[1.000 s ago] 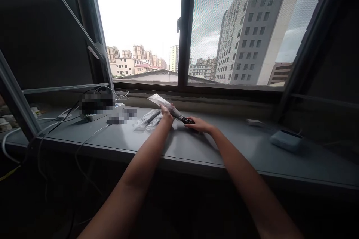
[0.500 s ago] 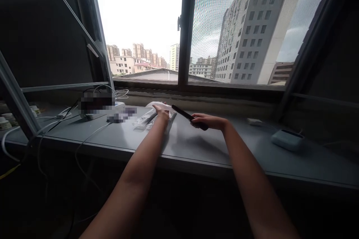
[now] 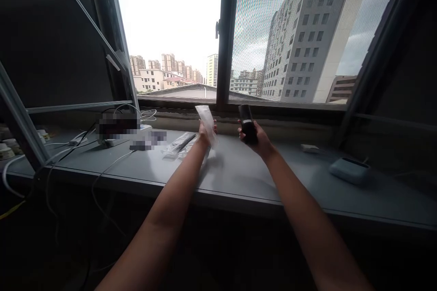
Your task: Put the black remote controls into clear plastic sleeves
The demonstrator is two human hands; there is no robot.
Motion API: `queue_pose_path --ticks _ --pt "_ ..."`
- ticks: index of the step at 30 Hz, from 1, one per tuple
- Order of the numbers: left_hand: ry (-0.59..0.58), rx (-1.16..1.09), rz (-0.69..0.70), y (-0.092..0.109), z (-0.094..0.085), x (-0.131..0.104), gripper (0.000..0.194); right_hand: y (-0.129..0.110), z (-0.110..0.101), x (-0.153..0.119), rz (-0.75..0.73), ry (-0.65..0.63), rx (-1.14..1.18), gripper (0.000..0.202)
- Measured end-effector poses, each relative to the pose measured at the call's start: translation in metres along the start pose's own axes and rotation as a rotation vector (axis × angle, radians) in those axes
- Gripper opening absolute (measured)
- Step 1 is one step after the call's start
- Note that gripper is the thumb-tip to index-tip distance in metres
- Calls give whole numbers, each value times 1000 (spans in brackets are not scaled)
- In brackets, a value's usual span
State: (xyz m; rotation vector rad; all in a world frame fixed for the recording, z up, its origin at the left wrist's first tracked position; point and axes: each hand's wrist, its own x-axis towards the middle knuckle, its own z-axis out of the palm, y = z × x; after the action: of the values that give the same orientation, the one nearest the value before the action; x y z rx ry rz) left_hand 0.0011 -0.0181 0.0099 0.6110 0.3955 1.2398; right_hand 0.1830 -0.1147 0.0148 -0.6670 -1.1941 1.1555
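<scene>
My left hand (image 3: 204, 135) is closed around a whitish, see-through plastic bag (image 3: 206, 120), held upright above the desk. Several clear plastic packages (image 3: 179, 144) with dark things inside lie on the desk just left of that hand; my left forearm partly covers them. To the right, my right hand (image 3: 258, 139) grips a long, slim black object (image 3: 247, 122) shaped like a remote control. A small whitish mark shows on its face, and its lower end is hidden in my fingers. The bag and the black object are apart.
The grey desk (image 3: 239, 177) runs along a window. A blue-grey box-shaped device (image 3: 350, 170) and a small white block (image 3: 309, 148) sit on the right. White cables (image 3: 111, 164), blurred-out items and a metal frame (image 3: 23, 118) are on the left.
The black object has swung from lying slanted toward my left hand to standing upright, apart from the bag. My left hand has raised the bag from low over the packages and turned it upright.
</scene>
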Motion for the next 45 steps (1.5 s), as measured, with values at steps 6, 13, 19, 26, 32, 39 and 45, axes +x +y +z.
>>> queue_pose_path --ticks 6,13,19,26,32,39,45 --pt "-87 75 -45 -5 4 -2 68 -1 -8 4 -73 199 183 33" --pt "-116 106 -33 -5 3 -3 69 -2 -8 6 -82 349 218 26" --pt "-128 120 -14 -4 2 -2 65 1 -7 8 -100 515 211 31" --pt "-86 148 40 -5 3 -1 54 6 -6 11 -3 516 -5 31" --pt "-53 157 71 -5 2 1 52 15 -14 19 54 500 -85 17" --pt "-32 140 71 -5 1 2 51 20 -22 24 45 626 -132 16" --pt "-15 135 74 -6 2 2 51 7 -16 15 64 552 157 16"
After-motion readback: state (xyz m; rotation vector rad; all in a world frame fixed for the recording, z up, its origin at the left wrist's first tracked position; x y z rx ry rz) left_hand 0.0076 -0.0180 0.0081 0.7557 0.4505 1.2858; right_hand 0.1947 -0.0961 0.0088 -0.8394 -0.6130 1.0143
